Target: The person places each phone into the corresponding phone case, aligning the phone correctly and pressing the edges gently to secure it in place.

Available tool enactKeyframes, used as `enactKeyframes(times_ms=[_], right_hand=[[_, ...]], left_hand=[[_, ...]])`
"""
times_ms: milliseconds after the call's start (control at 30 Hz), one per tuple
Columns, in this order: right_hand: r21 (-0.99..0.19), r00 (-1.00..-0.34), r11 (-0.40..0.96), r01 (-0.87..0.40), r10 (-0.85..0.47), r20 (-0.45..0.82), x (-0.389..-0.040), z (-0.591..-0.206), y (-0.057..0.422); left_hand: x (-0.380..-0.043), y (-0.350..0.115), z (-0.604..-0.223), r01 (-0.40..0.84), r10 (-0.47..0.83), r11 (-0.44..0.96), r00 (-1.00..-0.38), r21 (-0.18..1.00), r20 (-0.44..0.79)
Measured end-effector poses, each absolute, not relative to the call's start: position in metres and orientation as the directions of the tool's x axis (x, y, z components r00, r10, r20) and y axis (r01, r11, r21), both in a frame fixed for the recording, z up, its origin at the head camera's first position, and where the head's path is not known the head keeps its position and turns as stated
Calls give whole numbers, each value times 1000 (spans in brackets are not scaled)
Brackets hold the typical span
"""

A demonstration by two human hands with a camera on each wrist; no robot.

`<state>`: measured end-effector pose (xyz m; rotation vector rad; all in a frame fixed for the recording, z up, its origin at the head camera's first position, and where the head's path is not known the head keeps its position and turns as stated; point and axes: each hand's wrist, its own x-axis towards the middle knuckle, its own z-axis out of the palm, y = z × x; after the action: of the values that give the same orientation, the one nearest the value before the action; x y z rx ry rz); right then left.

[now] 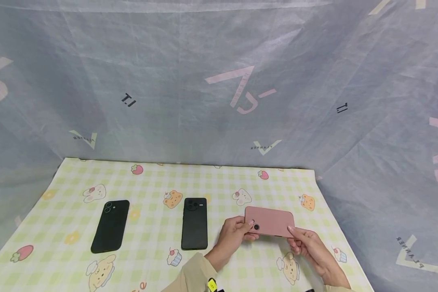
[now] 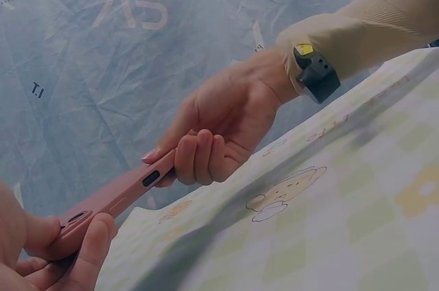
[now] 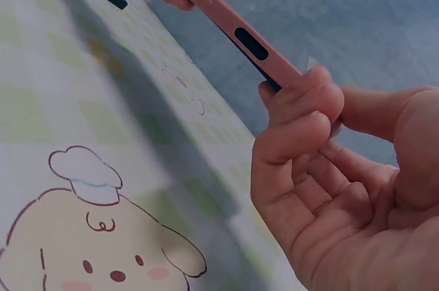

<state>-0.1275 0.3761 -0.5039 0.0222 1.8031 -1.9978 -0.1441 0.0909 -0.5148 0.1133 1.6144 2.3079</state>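
Note:
Held sideways above the table, a pink smartphone [image 1: 273, 221] has its back facing up and its camera end to the left. My left hand [image 1: 237, 234] pinches that camera end, thumb on the back and fingers underneath. At the other end, my right hand [image 1: 310, 245] grips a corner between thumb and curled fingers. The phone's long edge with a dark oblong cutout [image 3: 252, 44] shows in the right wrist view. In the left wrist view the left hand [image 2: 62, 243] is partly cut off by the frame.
A black phone [image 1: 194, 225] lies back up left of my left hand. Farther left lies another dark phone [image 1: 111, 227] with two lenses, slightly tilted. The checked cartoon tablecloth [image 1: 149, 227] lies beneath, with a grey-blue fabric sheet [image 1: 168, 101] hanging behind and at the sides.

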Motion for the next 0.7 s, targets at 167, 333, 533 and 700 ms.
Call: enactKeyframes(times_ms=[167, 333, 533, 700], right_hand=[[-946, -901, -33, 323, -316, -297, -127, -504, 376], [-949, -897, -50, 312, -345, -277, -126, -504, 376], [-959, -901, -54, 279, -360, -242, -126, -505, 376], [-968, -907, -67, 243, -370, -203, -125, -506, 377]], left_hand=[[-144, 91, -516, -234, 310, -307, -941, 923, -135], [-146, 91, -517, -230, 315, -315, -940, 921, -127], [-147, 91, -517, -231, 323, -326, -939, 917, -122], [-146, 91, -517, -255, 328, -328, -934, 909, -143]])
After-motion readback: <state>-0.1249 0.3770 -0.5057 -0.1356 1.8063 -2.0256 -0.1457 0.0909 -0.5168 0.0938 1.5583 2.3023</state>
